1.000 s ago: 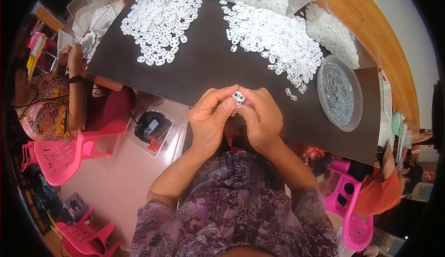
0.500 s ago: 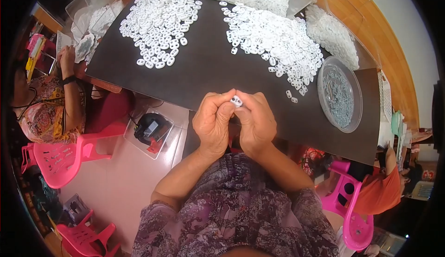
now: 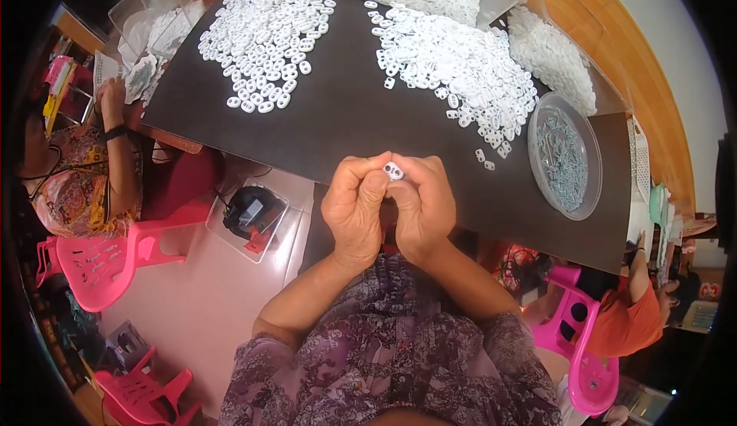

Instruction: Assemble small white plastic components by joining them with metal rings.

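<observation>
Between the fingertips of both hands sits a small white oval plastic piece (image 3: 394,170) with two dark holes facing up. My left hand (image 3: 356,205) pinches its left side with thumb and forefinger. On the other side my right hand (image 3: 423,203) grips it the same way, and the two forefinger tips meet above it. Both hands are just in front of the near edge of the dark table (image 3: 345,123). Whether anything else is inside the fingers is hidden.
White oval pieces (image 3: 265,38) are heaped at the far left, with smaller white pieces (image 3: 461,61) at the far right. A clear round tub (image 3: 535,176) holds metal screws. Clear bins (image 3: 503,0) stand behind. Co-workers sit on both sides, near pink chairs (image 3: 92,269).
Both hands keep their pinch on the white piece, which has tilted slightly. Hands and piece have otherwise barely shifted.
</observation>
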`<move>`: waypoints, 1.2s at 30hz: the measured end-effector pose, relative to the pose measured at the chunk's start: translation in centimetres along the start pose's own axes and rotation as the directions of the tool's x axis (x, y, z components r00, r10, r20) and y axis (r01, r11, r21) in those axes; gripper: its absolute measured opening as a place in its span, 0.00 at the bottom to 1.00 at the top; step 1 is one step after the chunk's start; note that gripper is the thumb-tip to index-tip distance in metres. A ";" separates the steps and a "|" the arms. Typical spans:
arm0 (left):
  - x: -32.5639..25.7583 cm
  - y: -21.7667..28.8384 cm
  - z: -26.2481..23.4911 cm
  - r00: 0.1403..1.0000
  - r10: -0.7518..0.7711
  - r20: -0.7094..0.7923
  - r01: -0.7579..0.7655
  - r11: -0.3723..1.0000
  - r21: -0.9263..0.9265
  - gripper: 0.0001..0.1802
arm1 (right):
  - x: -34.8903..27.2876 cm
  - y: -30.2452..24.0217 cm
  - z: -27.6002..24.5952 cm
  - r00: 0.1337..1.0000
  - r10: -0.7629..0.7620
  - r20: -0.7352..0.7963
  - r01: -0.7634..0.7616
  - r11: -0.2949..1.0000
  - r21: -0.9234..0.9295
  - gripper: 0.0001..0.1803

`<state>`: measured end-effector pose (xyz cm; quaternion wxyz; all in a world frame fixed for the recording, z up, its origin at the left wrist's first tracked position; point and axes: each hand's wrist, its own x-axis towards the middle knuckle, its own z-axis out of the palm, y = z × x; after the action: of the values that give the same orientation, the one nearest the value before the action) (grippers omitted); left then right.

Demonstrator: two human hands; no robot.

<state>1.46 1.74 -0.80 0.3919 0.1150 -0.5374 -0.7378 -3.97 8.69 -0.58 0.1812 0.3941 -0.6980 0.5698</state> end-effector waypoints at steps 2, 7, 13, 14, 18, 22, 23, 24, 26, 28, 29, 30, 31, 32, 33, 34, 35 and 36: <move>0.0 -0.1 0.0 1.000 0.024 0.008 -0.024 0.998 0.054 0.10 | -0.1 0.1 0.0 1.000 0.009 -0.006 -0.009 1.000 0.006 0.13; -0.1 -0.5 0.0 0.998 0.070 -0.002 -0.070 0.995 0.065 0.10 | 0.0 0.4 -0.1 0.996 -0.091 0.011 0.092 0.993 -0.072 0.13; -0.2 -1.0 -0.2 0.994 0.112 0.004 -0.112 0.991 0.072 0.10 | 0.0 0.4 -0.3 0.989 -0.145 0.029 0.147 0.985 -0.091 0.13; -0.2 -1.0 -0.2 0.992 0.125 -0.003 -0.124 0.988 0.092 0.11 | 0.1 0.5 -0.2 0.989 -0.143 0.029 0.146 0.985 -0.092 0.13; 0.0 -1.2 -0.2 0.990 0.137 -0.013 -0.135 0.985 0.110 0.11 | 0.2 0.8 0.0 0.984 -0.175 0.022 0.177 0.979 -0.103 0.13; 0.3 -1.9 -0.3 0.989 0.150 0.009 -0.149 0.977 0.155 0.12 | 0.2 1.2 0.2 0.980 -0.199 0.026 0.201 0.972 -0.121 0.13; 0.4 -1.9 -0.3 0.986 0.164 0.011 -0.163 0.973 0.163 0.12 | 0.2 1.2 0.2 0.979 -0.200 0.026 0.202 0.972 -0.122 0.13; 0.4 -1.9 -0.3 0.986 0.166 0.012 -0.166 0.973 0.162 0.12 | 0.4 1.0 0.2 0.983 -0.184 0.030 0.186 0.975 -0.121 0.13; 0.7 -1.9 -0.2 0.981 0.188 -0.036 -0.178 0.965 0.190 0.10 | 0.5 0.9 0.2 0.984 -0.178 0.030 0.180 0.976 -0.125 0.13; 0.7 -1.3 -0.4 0.981 0.192 0.006 -0.187 0.950 0.251 0.09 | 0.4 0.6 -0.1 0.996 -0.063 0.056 0.068 0.994 -0.087 0.07; 0.9 -1.0 -0.5 0.982 0.186 0.044 -0.190 0.929 0.317 0.08 | 0.7 0.6 -0.5 0.996 -0.080 0.051 0.084 0.993 -0.087 0.07; 1.4 -0.7 -0.6 0.985 0.145 0.088 -0.166 0.936 0.312 0.06 | 1.2 0.6 -1.2 0.994 0.028 0.105 -0.024 0.999 -0.038 0.07; 2.0 -0.2 -0.7 0.983 0.157 0.089 -0.178 0.933 0.312 0.06 | 1.3 0.6 -1.8 0.976 0.138 0.169 -0.141 0.990 0.008 0.07; 2.8 0.2 -0.7 0.982 0.133 0.132 -0.177 0.887 0.425 0.06 | 1.4 0.9 -2.6 0.971 0.179 0.156 -0.191 0.980 0.059 0.08; 3.8 0.4 -0.7 0.980 0.104 0.169 -0.180 0.827 0.532 0.06 | 2.1 1.0 -3.7 0.974 0.167 0.153 -0.178 0.982 0.064 0.08; 5.2 -0.2 -1.0 0.963 0.165 0.213 -0.263 0.745 0.613 0.07 | 3.0 0.9 -4.9 0.969 0.195 0.149 -0.195 0.981 -0.015 0.07; 6.9 -0.4 -1.0 0.917 0.262 0.302 -0.400 0.613 0.682 0.06 | 3.8 0.8 -6.2 0.964 0.224 0.141 -0.212 0.972 -0.099 0.06; 8.5 -1.2 -0.5 0.899 0.283 0.334 -0.437 0.555 0.707 0.04 | 4.6 1.2 -7.6 0.974 0.205 0.100 -0.187 0.969 -0.163 0.06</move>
<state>-4.41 -4.46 0.06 0.3978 0.0898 -0.8437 -0.3491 -9.26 14.26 4.01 0.1128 0.3405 -0.7843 0.5062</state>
